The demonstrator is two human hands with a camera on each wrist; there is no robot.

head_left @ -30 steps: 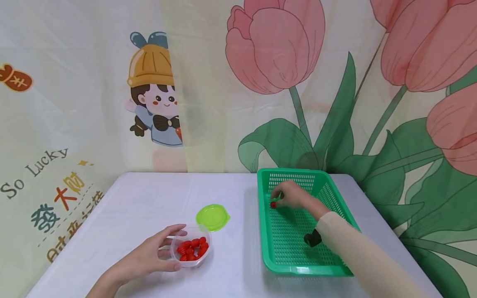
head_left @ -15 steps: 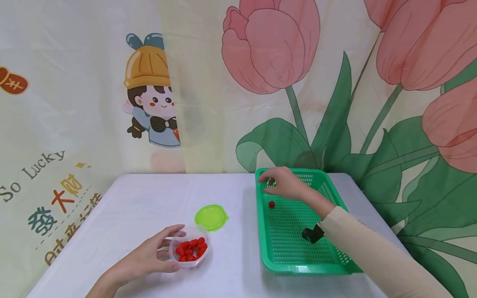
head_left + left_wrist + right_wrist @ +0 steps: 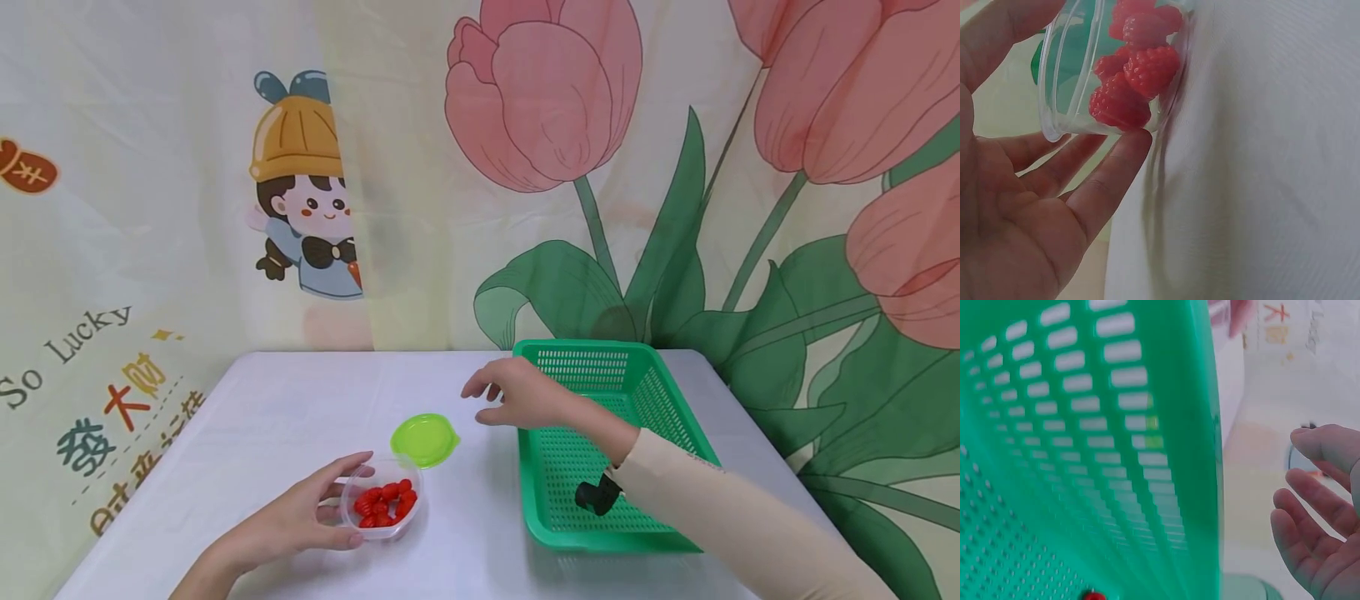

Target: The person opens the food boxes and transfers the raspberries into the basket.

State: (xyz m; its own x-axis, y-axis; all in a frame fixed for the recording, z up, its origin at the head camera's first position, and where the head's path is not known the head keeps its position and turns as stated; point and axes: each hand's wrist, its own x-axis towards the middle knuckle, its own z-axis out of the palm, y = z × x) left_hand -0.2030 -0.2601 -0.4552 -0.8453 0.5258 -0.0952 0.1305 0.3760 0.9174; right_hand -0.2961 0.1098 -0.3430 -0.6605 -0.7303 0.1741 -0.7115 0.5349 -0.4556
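A white desk stands before a pale printed backdrop. Large pink tulips with green leaves fill its right part; left of centre is a cartoon figure in a yellow hat, and farther left come a red pouch, "So Lucky" lettering and coloured Chinese characters.

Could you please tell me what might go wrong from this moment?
The clear tub in the left hand is uncovered, so a tilt could spill the red berries.

The right hand hangs over the side of the green basket; lowering the arm might knock it.

One red piece inside the basket, seen only in the right wrist view, might be overlooked.
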